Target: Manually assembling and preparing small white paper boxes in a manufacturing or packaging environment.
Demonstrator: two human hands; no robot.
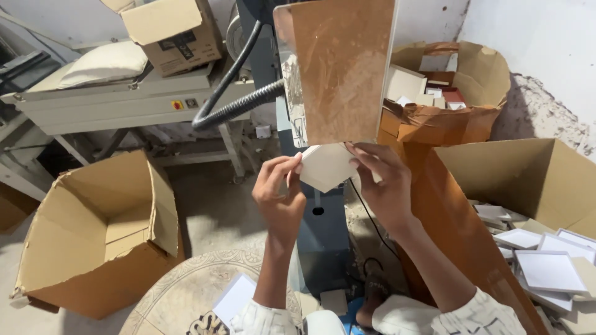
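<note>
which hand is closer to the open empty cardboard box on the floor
Left. The left hand holds the white piece on the side toward the cardboard box; the right hand grips the piece's far side, farther from the box.

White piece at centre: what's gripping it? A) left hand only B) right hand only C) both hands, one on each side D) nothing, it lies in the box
C: the left hand pinches the white piece on its left edge and the right hand grips its right side, just below the brown panel.
</note>
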